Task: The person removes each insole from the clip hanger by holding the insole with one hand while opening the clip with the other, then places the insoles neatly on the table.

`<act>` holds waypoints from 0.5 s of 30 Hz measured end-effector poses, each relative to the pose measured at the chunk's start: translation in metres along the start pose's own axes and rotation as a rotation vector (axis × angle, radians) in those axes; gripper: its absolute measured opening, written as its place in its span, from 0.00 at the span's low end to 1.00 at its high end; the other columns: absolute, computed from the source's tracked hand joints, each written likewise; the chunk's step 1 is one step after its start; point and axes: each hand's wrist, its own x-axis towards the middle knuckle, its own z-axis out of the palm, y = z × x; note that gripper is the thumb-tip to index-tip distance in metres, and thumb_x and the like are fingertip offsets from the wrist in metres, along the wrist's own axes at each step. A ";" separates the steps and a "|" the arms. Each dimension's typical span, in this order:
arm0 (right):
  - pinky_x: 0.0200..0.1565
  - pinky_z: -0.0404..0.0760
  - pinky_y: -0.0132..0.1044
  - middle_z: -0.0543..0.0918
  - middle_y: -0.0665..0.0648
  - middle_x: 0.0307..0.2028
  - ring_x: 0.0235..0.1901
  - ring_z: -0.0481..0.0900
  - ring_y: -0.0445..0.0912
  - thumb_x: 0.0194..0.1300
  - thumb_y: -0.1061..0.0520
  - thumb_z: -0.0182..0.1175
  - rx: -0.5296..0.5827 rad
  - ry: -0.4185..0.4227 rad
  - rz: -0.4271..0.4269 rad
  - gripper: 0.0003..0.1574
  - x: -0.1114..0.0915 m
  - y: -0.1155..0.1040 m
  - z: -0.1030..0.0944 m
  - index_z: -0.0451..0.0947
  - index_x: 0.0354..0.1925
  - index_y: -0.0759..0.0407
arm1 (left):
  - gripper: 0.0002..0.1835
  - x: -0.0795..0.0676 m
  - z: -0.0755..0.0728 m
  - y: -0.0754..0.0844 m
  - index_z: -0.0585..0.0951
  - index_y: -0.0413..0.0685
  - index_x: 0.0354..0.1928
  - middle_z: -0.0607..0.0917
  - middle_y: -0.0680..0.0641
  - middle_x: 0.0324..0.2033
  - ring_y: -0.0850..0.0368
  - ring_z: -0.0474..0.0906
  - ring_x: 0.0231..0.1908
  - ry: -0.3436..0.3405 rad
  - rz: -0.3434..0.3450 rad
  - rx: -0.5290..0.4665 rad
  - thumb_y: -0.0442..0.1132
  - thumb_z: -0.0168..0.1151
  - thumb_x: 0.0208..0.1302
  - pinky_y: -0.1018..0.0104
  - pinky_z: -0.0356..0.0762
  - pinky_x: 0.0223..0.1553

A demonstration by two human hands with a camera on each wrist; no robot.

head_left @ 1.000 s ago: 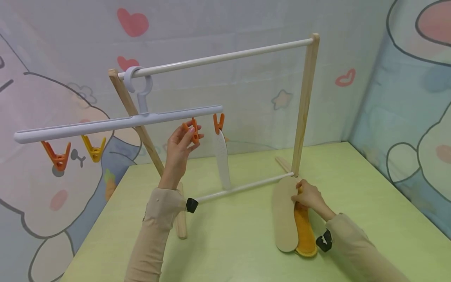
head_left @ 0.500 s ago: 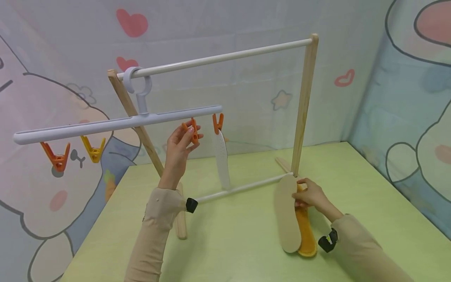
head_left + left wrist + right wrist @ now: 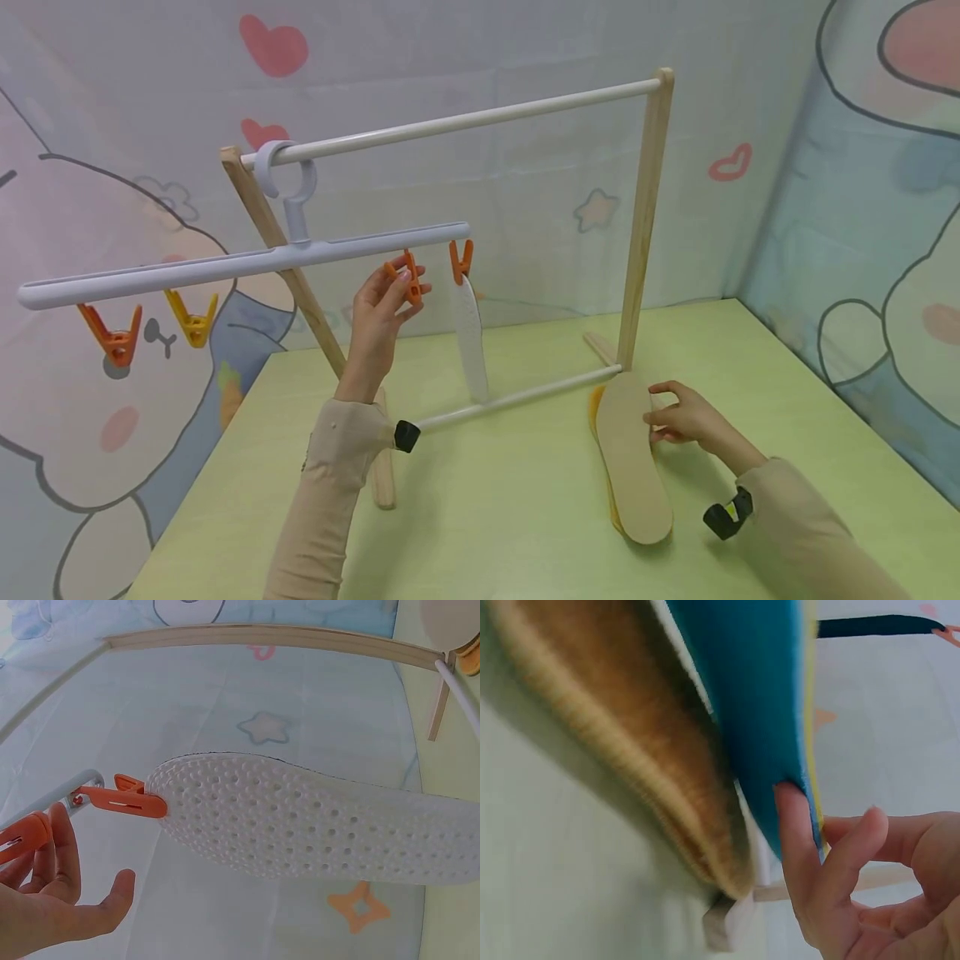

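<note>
My left hand [image 3: 375,321] pinches an orange clothespin [image 3: 414,290] that hangs from the white hanger [image 3: 360,244]. Just right of it, another orange clothespin [image 3: 461,265] grips the top of a white insole [image 3: 471,342], whose surface full of small holes [image 3: 292,817] faces the left wrist view. With fingertips and thumb, my right hand [image 3: 693,421] holds the edge of a beige insole [image 3: 636,467]. Its other face is blue [image 3: 750,697] in the right wrist view. Behind it lies an orange fuzzy insole [image 3: 622,712], mostly covered in the head view.
The hanger hooks over the top bar [image 3: 465,121] of a wooden rack [image 3: 647,217]. An orange clothespin [image 3: 117,343] and a yellow clothespin [image 3: 195,327] hang at its left. A lower bar [image 3: 525,393] crosses the pale green table [image 3: 517,508]. A patterned curtain [image 3: 540,192] stands behind.
My right hand has moved right with the beige insole, which has swung rightward across the orange insole and now hides most of it. My left hand has stayed at the clothespin.
</note>
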 end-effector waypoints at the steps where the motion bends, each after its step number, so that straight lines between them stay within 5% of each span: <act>1: 0.19 0.72 0.23 0.78 0.55 0.25 0.18 0.78 0.37 0.60 0.62 0.54 -0.006 -0.009 0.002 0.39 0.000 0.002 0.000 0.45 0.62 0.73 | 0.10 0.000 0.000 0.000 0.72 0.55 0.47 0.79 0.57 0.39 0.63 0.78 0.38 0.000 0.000 0.000 0.41 0.48 0.66 0.59 0.68 0.50; 15: 0.26 0.80 0.37 0.81 0.68 0.33 0.25 0.82 0.46 0.61 0.57 0.52 -0.319 0.085 -0.041 0.28 -0.003 -0.003 -0.004 0.61 0.54 0.74 | 0.11 -0.002 0.000 0.001 0.73 0.53 0.48 0.80 0.55 0.39 0.63 0.79 0.37 -0.004 0.000 0.006 0.38 0.52 0.63 0.60 0.70 0.49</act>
